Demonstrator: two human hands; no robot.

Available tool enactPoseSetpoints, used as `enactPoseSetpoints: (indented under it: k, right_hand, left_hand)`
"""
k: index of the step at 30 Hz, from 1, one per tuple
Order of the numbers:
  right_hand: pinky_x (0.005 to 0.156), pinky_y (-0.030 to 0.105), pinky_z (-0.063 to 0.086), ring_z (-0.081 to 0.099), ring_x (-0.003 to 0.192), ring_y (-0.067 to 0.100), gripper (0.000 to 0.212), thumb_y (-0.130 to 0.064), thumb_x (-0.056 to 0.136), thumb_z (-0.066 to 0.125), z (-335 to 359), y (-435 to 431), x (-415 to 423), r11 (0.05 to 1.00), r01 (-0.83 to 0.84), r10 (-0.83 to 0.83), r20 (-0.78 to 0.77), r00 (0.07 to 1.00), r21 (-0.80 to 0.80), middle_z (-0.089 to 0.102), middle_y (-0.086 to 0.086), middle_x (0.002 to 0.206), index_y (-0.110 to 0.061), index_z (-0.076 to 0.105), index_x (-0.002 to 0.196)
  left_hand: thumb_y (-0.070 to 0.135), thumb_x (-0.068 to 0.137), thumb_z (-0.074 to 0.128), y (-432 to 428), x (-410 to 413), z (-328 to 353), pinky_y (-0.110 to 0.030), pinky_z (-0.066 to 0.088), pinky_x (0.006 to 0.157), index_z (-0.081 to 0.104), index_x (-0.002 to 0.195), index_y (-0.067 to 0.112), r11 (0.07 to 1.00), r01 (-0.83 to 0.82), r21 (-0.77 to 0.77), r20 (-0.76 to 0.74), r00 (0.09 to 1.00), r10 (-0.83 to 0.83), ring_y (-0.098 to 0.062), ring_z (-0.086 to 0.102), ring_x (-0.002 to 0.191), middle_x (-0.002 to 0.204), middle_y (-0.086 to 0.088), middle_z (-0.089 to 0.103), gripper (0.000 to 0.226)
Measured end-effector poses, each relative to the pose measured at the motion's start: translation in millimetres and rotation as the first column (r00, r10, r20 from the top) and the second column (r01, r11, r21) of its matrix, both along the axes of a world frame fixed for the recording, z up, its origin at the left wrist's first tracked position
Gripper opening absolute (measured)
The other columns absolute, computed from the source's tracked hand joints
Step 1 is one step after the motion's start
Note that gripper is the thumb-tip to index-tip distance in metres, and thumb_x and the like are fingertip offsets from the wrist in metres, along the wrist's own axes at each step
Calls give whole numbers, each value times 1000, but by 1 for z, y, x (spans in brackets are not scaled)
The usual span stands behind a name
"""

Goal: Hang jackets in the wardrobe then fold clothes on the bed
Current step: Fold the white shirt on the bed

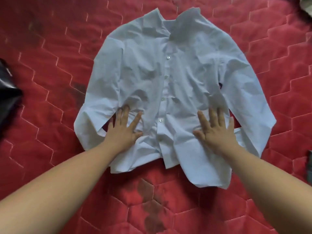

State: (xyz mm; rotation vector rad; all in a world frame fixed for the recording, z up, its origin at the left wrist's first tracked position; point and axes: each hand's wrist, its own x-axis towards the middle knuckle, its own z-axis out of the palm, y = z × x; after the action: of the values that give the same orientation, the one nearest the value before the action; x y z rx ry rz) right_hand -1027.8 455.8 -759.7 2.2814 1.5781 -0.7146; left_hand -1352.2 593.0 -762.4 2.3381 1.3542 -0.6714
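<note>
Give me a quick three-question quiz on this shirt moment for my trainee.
1. True or false: the white shirt lies button side up on the red bed cover.
2. The left hand is: A) gripping the collar, B) resting flat on the shirt's lower part, C) hanging off the bed.
3. Fill in: the fingers of the right hand are ____ (straight or curled).

Key: 1 true; 2 B; 3 straight.

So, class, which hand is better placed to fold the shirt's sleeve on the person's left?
Left. The left hand presses the shirt right beside that sleeve; the right hand lies beyond the buttons.
</note>
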Motion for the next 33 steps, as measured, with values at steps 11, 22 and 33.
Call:
enactPoseSetpoints:
  k: [11,22,33]
  right_hand:
    - [111,73,26,19,154,35,92,-83,85,34,41,-84,-46,992,-86,88,-30,996,88,20,13,167,-26,30,158]
    - [58,49,52,53,87,42,25,5,79,63,51,-160,-48,864,242,-258,-25,966,441,55,16,99,-5,60,102]
    - [51,47,49,53,74,37,7,-15,90,54,101,-211,-59,947,121,-154,90,984,299,51,10,84,-9,56,93]
  left_hand:
    - [83,81,38,-83,-28,45,-53,16,121,-7,159,41,998,36,-57,175,984,-26,-25,-18,154,168,-4,-20,100]
    - [-11,81,53,-90,-67,64,-45,52,89,63,126,11,961,-277,-23,522,816,248,-36,64,109,122,-13,66,50]
    - [-7,82,59,-99,-130,101,-46,51,77,63,118,14,990,-101,95,332,941,64,-35,59,107,112,-7,65,42]
